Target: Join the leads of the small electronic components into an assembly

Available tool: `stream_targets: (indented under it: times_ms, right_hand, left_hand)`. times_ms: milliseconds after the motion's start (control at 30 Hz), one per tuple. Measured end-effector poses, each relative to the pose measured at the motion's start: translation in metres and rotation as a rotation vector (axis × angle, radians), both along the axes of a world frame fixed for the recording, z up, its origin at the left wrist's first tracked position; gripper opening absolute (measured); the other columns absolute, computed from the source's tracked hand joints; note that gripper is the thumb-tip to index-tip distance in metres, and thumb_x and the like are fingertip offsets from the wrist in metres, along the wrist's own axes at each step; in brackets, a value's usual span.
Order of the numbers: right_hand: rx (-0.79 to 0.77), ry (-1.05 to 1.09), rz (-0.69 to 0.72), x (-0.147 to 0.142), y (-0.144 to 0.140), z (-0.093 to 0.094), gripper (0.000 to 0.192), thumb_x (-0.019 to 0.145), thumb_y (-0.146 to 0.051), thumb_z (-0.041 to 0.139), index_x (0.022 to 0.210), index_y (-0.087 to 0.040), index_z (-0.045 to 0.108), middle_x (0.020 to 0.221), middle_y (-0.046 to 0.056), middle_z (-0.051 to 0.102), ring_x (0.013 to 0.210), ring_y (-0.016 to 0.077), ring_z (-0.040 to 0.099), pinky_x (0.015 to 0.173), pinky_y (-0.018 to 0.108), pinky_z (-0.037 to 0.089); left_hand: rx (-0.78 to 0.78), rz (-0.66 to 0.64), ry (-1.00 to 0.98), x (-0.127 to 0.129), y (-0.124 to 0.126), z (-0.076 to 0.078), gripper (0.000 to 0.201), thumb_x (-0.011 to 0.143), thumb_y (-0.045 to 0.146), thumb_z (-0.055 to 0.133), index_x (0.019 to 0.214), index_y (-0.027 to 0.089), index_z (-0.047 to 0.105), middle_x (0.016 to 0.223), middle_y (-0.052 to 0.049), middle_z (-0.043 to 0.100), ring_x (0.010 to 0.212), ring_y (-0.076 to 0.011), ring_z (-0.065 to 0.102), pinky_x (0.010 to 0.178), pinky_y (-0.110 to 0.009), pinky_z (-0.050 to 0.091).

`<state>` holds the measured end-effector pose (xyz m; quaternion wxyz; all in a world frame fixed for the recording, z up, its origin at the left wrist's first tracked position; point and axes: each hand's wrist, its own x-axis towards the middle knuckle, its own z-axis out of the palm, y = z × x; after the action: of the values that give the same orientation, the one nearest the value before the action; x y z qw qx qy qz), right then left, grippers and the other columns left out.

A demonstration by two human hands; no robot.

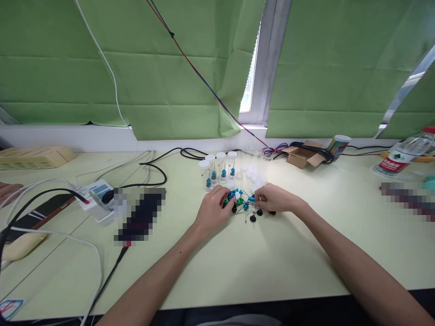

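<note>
My left hand (214, 207) is curled at the left side of a heap of small parts, its fingertips partly hidden; a blue piece (231, 194) and a white round piece (237, 196) show by them. Pinched fingers of my right hand (270, 197) are at a small blue part (251, 198). Between the hands lie green parts (239, 201), another blue part (246, 206), thin metal rods and black round pieces (253, 218). Behind my left hand stand several clear tubes with white caps (221, 155), each holding a blue part. More clear tubes (260, 167) stand to their right.
An open cardboard box (301, 156) with black cable, a printed can (339, 147) and a water bottle (401, 156) stand at back right. A white power strip (98, 199) with cords lies left, beside a blurred dark device (142, 215). Another person's hand (8, 192) shows far left.
</note>
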<state>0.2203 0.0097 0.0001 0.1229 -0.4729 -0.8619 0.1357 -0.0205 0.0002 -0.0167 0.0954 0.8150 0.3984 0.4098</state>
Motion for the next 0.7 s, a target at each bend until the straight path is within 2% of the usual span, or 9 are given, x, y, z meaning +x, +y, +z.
stream_targets:
  times_ms: [467,700]
  right_hand:
    - [0.089,0.092,-0.036,-0.0075,-0.0026,-0.0003,0.017,0.091,-0.027,0.052,0.076,-0.021,0.057,0.064,0.000,0.062,0.057,0.0142,0.053,0.054,0.025,0.034]
    - [0.230,0.151,-0.118,-0.0101,-0.0020,-0.0015,0.016,0.095,-0.024,0.045,0.082,-0.020,0.053,0.073,0.002,0.063,0.060,0.0147,0.052,0.058,0.026,0.036]
  left_hand:
    - [0.004,0.008,-0.005,-0.0003,0.0003,0.0010,0.008,0.089,0.027,0.057,0.087,0.019,0.059,0.078,-0.002,0.059,0.067,-0.0136,0.052,0.063,-0.028,0.042]
    - [-0.006,0.009,-0.006,-0.0007,-0.0009,0.0009,0.009,0.089,0.027,0.057,0.087,0.018,0.059,0.080,-0.002,0.060,0.069,-0.0134,0.053,0.064,-0.027,0.042]
